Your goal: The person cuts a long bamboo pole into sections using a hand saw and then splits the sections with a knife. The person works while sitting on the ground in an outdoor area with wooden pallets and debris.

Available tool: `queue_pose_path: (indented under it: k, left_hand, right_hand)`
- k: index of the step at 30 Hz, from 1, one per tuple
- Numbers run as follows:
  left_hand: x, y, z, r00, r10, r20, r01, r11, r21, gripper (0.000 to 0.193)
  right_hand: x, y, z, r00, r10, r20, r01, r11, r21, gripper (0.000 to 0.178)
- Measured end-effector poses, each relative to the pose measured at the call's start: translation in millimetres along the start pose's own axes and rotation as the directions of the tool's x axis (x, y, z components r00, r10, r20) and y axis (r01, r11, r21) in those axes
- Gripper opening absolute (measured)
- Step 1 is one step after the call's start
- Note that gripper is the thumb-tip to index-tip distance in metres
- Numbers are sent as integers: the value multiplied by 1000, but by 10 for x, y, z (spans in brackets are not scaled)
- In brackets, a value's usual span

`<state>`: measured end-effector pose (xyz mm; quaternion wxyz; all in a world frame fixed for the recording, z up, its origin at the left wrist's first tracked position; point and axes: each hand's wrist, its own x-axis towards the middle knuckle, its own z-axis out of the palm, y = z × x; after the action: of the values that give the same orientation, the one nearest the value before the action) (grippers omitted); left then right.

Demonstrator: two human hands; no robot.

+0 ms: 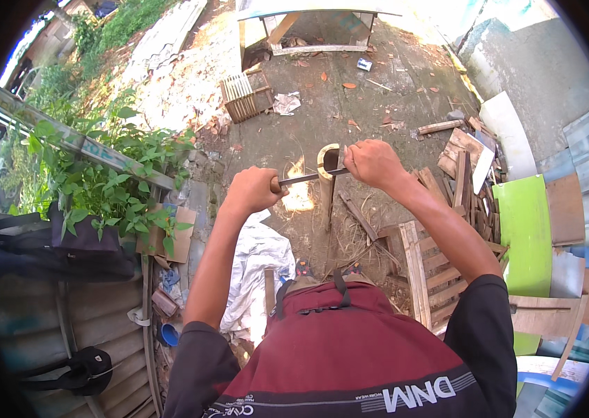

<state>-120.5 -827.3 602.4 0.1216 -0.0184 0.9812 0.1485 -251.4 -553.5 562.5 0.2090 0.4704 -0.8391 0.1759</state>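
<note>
Both my hands grip a drawknife, its dark straight blade running between them. My left hand is closed round one end, where a bit of tan wooden handle shows. My right hand makes a fist on the other end, hiding the handle there. The blade crosses the upper part of a split bamboo length, which stands before me with its pale, curved cut end up. Whether the edge bites into the bamboo, I cannot tell.
A slatted wooden crate lies ahead, short of a low bench. To my right are scrap boards, a slatted wooden frame and a green panel. White sheeting and leafy plants are on the left.
</note>
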Motion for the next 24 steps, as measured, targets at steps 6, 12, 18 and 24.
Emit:
queue_pose_path:
  k: [6,12,18,24]
  left_hand:
    - [60,122,-28,991,1,-135,-4,1000,-27,21]
    - [-462,383,-1263,958,74,-279,-75,997,6,28]
    - [-7,19,-219,996,-14,-94,17,999,37,23]
    - [56,-198,782,997,-27,-72,20,995,-93,20]
  right_hand:
    - [-6,72,-79,989,-22,-146,26,999,19,34]
    - [663,-324,-1147,973,64,-223,-59,998,29,41]
    - [21,-218,-91,974,195,-116,-193,981,26,41]
    - [-274,-176,326,987,145,-63,-145,989,11,38]
